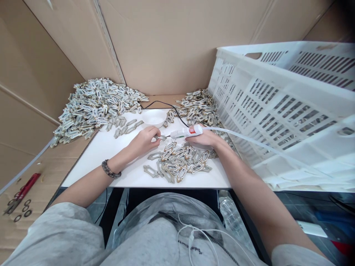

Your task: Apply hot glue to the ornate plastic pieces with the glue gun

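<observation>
L hand (148, 139) pinches a small grey openwork oblong plate (163, 138) btwn thumb & fingers, ctr of frame. R hand (203, 139) is curled round a white cylindrical dispenser w/ red label (191, 131), nozzle nr the plate; can't tell if touching. Below ctr: loose pile of grey & white-patterned oblong pieces (173, 167) on flat white desk (95, 167). Slotted white plastic crate (238, 98), right.

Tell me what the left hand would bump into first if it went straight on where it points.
Probably the narrow tip of the white, red-labelled plastic cylinder in the right hand. The left hand pinches a small grey frame-shaped piece, which might touch it first; depth is unclear.
</observation>
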Motion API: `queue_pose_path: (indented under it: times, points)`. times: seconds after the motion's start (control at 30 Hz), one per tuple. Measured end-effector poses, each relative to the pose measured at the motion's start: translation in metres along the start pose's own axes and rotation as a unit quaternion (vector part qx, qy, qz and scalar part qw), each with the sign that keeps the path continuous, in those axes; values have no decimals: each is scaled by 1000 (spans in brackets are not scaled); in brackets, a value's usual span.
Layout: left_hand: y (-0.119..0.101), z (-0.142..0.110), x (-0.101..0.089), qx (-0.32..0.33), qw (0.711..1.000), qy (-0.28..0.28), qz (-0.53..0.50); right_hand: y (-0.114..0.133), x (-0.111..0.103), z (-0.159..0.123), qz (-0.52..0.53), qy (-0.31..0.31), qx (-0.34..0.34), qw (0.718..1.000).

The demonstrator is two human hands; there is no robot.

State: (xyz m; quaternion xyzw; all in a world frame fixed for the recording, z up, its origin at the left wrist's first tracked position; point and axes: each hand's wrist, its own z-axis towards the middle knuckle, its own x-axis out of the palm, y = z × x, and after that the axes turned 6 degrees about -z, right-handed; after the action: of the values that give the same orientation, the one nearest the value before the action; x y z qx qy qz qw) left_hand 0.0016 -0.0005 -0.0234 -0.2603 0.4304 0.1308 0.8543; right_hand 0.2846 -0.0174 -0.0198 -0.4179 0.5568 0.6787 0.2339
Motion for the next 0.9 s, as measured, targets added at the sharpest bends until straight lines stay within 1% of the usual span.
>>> queue_pose_path:
  times: [0.17,0.47,0.6,0.73,0.8,0.9]
  points:
    - [1,0,-2,7,1000,-4,2,3,-1,0,9,5,2,1000]
    - [-1,1,-4,9,1000,4,-5,0,-1,0,5,5,-1,1000]
    - [-4,3,-9,28,999,-27,-20,0,-2,0,5,3,2,1000]
    - [-5,5,-17,34,997,-62,-33,-2,-1,0,29,7,3,1000]
    - [-3,6,-21,35,997,-57,-35,-3,0,0,36,5,4,999]
    - [3,6,-23,36,999,-19,-28,-3,0,0,35,4,7,999]
